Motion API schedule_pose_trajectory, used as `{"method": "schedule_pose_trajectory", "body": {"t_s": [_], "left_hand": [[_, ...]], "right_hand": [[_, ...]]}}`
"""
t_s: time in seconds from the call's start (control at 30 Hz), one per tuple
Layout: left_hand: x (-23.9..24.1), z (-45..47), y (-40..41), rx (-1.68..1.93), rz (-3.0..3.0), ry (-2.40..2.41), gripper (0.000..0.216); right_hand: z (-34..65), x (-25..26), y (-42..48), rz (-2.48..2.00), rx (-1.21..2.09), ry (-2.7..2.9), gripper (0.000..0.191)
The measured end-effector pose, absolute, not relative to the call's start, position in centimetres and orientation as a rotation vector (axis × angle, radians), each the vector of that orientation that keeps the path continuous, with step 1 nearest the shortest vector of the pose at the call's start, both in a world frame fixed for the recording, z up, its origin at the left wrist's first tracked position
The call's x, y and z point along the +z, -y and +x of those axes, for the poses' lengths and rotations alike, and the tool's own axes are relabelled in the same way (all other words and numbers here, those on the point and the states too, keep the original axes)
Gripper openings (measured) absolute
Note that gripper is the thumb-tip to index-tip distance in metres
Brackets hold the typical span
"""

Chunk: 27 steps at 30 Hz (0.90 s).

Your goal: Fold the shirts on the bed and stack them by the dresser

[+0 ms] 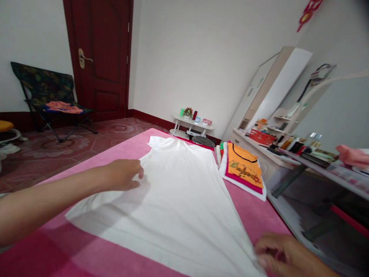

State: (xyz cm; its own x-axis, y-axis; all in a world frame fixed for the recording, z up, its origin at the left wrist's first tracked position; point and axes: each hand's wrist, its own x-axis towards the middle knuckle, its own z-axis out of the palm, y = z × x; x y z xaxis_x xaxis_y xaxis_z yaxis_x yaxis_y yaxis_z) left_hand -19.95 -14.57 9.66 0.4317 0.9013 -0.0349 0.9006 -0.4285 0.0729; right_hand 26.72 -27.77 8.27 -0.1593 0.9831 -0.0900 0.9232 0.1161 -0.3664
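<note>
A white T-shirt (178,192) lies spread out on the pink bedspread (127,256), with its sleeves at the far end and its wide hem towards me. Over the shirt's left edge is my left hand (123,175), its fingers bent and the thumb apart from them; nothing shows between them. My right hand (281,252) is closed at the near right corner of the shirt, and the fabric's edge runs into its fingers. The right fingertips are slightly blurred.
A folded clothes stack (245,169), orange on top, lies at the bed's right edge. Beyond it stands a dressing table (276,157) crowded with bottles and a red basket (261,136). A folding chair (49,92), a low white shelf (191,121) and a dark red door (100,57) are farther off.
</note>
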Motion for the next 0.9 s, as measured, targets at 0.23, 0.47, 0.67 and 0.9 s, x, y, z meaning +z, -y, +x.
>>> {"method": "schedule_pose_trajectory", "body": {"t_s": [0.23, 0.47, 0.67, 0.9], "left_hand": [[5.6, -6.1, 6.5, 0.266, 2.584, -1.542, 0.052], [-0.4, -3.9, 2.6, 0.403, 2.506, -1.751, 0.065], [-0.3, -4.0, 2.8, 0.438, 2.500, -1.764, 0.064], [-0.7, -3.9, 2.5, 0.453, 2.471, -1.740, 0.066]], "right_hand": [[25.0, 8.9, 16.0, -1.793, 0.239, 2.287, 0.023], [25.1, 8.8, 5.9, -1.938, -0.522, 2.362, 0.033], [23.6, 7.6, 0.1, -2.080, -0.807, 2.531, 0.027], [23.0, 4.2, -4.3, -2.255, -0.298, 2.368, 0.048]]}}
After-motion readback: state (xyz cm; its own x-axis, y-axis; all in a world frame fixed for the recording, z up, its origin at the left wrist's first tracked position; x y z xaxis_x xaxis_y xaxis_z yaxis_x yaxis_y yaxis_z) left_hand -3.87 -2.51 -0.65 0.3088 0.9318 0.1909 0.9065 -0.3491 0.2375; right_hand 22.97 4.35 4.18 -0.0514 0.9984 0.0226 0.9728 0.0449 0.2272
